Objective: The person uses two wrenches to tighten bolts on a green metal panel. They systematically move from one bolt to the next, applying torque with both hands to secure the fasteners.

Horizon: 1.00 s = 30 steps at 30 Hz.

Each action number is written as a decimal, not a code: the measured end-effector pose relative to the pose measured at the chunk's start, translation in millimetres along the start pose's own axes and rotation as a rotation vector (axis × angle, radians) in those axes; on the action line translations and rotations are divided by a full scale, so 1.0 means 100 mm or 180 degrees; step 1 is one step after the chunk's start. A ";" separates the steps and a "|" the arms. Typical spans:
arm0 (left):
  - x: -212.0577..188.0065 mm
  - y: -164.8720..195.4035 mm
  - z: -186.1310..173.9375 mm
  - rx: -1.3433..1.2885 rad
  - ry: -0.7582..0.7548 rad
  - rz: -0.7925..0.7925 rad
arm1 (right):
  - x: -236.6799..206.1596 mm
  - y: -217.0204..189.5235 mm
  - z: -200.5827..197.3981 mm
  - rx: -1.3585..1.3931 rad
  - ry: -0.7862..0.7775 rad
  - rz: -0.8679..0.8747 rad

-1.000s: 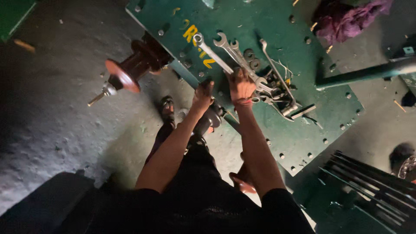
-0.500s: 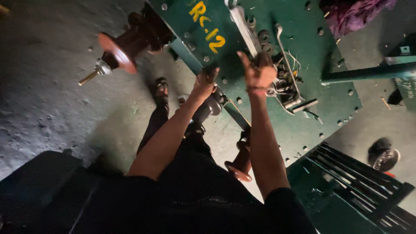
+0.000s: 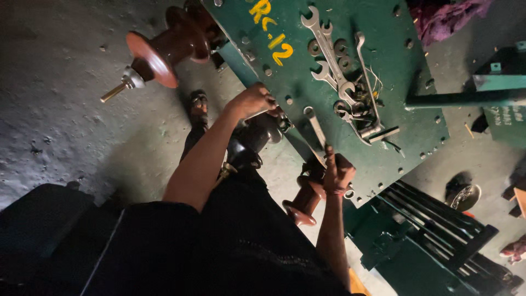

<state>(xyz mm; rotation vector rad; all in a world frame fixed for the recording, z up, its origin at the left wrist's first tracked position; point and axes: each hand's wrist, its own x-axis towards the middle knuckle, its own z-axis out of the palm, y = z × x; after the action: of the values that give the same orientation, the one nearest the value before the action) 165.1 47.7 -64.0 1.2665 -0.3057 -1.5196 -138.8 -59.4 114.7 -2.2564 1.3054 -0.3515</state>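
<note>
I'm looking straight down at both bare arms reaching out over a dark lap toward a green metal plate [image 3: 383,126] tilted across the view. The left hand [image 3: 253,101] is stretching forward with the forearm running long and nearly straight, wrist bent down, fingers curled over the edge of the plate just above a dark insulator [image 3: 256,137] that is hanging below that edge; the hand is pressing against the plate's rim, and I cannot tell whether it is actually clamping anything. The right hand [image 3: 337,171] is sitting lower and closer in, elbow tucked, forearm rising almost vertically, fingers closed around the lower end of a wrench [image 3: 315,127] whose shaft is lying flat on the plate and pointing up and away. Just under that fist a brown insulator [image 3: 304,203] is sticking out from beneath the plate, touching or nearly touching the hand. Farther up the plate a pile of wrenches [image 3: 342,77] is lying loose, well apart from both hands. Another big brown insulator [image 3: 159,52] is jutting out at the plate's upper left corner over the grey concrete floor [image 3: 60,137].
</note>
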 end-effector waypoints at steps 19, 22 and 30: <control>-0.32 0.15 0.52 0.0715 0.1372 0.0637 | 2.02 -0.14 0.06 -0.2021 -0.0569 -0.2503; -0.29 0.05 0.55 0.0628 0.1532 0.0895 | 2.09 -0.29 0.06 -0.1720 -0.0886 -0.2351; -0.10 -0.23 0.77 0.1496 0.2783 0.0944 | 2.01 -0.06 0.15 -0.1258 -0.0678 -0.2248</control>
<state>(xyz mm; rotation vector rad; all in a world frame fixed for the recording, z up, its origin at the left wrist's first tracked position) 87.6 33.1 -44.2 2.0200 -0.2552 -0.5514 -25.6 -226.0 99.4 -2.9509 0.4576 -0.0804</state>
